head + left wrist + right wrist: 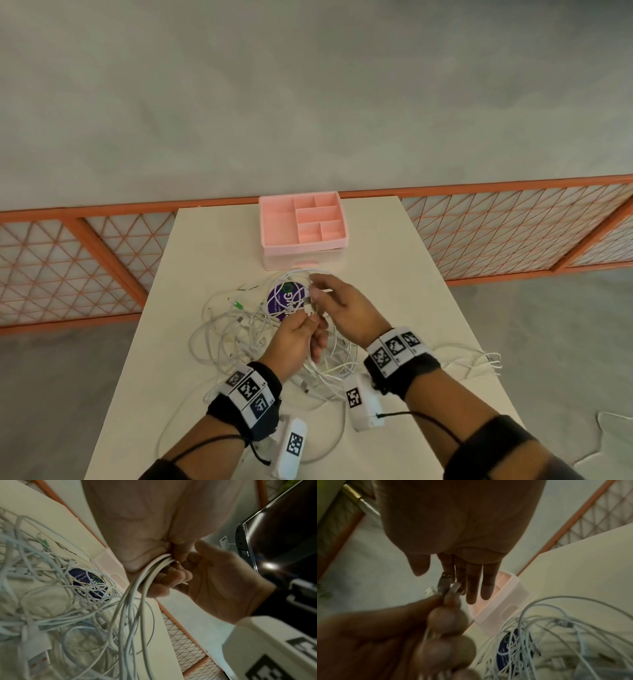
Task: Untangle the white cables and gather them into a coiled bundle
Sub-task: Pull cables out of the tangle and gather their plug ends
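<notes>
Overhead, the head view shows the white cables sprawled in a loose tangle across the middle of the pale tabletop, with a few strands trailing off toward the right edge. The left hand is raised just above the heap, its fingers curled round a gathered bunch of strands whose plug ends stick up between both hands. The right hand sits just beside and slightly beyond it, fingers reaching over to those plug ends. A round purple sticker lies under the cables, and a pink organiser tray stands at the far end of the tabletop, apart from the tangle. Both wrists carry bands with black-and-white markers.

From the left wrist, the left hand fills the top of the picture, clamping several white cables that hang down from its grip into the pile on the tabletop. The right hand meets it from the right, fingers bent toward the same bunch. The purple sticker shows through the loops below.

From the right wrist, the right hand has its fingers nearly straight, fingertips touching the metal plug ends. The left hand, blurred, pinches those ends from below. Cables loop to the lower right beside the pink tray.
</notes>
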A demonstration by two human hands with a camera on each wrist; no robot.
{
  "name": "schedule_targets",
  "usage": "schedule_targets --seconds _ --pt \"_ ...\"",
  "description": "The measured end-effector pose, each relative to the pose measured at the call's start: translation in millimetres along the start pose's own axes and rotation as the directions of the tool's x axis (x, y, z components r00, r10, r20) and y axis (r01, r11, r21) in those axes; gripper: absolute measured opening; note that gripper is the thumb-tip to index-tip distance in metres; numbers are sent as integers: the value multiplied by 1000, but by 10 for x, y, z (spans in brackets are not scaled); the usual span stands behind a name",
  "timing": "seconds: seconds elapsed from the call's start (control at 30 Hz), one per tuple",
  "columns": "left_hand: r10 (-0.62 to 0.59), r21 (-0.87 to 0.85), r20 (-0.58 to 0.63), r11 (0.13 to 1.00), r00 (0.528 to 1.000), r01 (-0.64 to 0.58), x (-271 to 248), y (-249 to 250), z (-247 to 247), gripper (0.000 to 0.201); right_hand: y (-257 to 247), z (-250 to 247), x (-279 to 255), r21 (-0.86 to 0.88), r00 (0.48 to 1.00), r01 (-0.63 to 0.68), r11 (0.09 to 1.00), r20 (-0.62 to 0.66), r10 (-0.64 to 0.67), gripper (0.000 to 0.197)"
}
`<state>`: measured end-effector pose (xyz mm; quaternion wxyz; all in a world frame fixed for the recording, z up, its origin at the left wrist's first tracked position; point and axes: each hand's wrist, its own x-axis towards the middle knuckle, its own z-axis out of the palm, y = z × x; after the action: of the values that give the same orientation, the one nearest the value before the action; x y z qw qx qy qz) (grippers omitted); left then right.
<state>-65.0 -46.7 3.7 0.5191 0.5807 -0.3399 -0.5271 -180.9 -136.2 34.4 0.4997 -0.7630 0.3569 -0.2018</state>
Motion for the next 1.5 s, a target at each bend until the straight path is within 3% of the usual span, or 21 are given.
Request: schedule_targets --seconds 0.27,0.5,0.63,0.77,0.9,0.97,1.03,1.1,1.17,1.33,1.5 --pt "-10 18 -6 1000 1000 10 -31 -38 -104 32 -144 219 -39 -55 999 44 998 10 -44 26" --pt "-101 -12 21 995 995 101 -8 -71 -80 25 -113 177 -21 -128 998 62 990 22 -60 29" --pt "-105 51 43 993 993 103 -36 26 -37 34 -85 209 -50 -115 996 88 989 9 -88 25" --pt "-83 37 32 996 996 82 -43 88 8 29 -42 194 -12 -82 998 7 997 -66 -13 17" --pt "-67 -98 -45 993 997 62 -49 143 22 26 -104 202 -42 172 998 -14 985 -60 25 28" --pt "-60 -263 -110 964 992 30 -47 214 -5 23 -94 264 -117 271 999 -37 962 -20 44 57" --pt "-54 -455 -167 890 984 -28 -29 297 -40 21 -17 346 -192 219 994 -82 972 85 64 68" --pt "-28 -514 -205 854 978 -83 -9 353 -74 21 60 377 -239 71 983 -86 994 169 73 42" --pt "-8 -453 -236 886 972 -102 1 355 -111 24 111 343 -244 -79 987 -59 995 147 70 26" --pt "-63 -359 -209 933 976 -16 -20 229 -147 29 169 379 -296 -260 968 14 966 244 52 32" --pt "-179 -409 -211 909 961 80 -86 64 -194 35 233 495 -357 -298 959 -13 954 266 96 32"
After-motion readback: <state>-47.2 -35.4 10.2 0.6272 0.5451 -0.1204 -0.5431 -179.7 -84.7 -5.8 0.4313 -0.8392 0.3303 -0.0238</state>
